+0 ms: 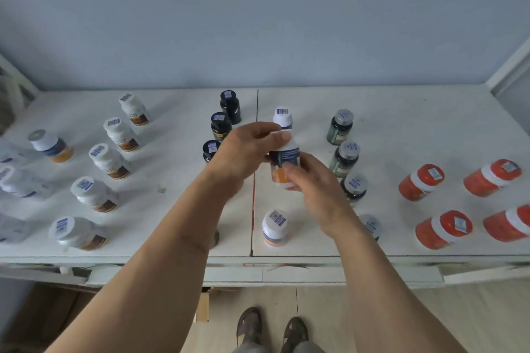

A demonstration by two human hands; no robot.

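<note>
My left hand (pixel 243 152) grips cap, my right hand (pixel 312 183) grips body of white-orange bottle (pixel 285 162), above counter (pixel 401 129).

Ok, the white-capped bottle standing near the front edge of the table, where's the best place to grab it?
Grip the white-capped bottle by its cap and shoulder, coming straight down from above. It stands upright, cap up, with bare table around it, so there should be room to close round it. The right hand is nearest, though it now holds another bottle.
</note>
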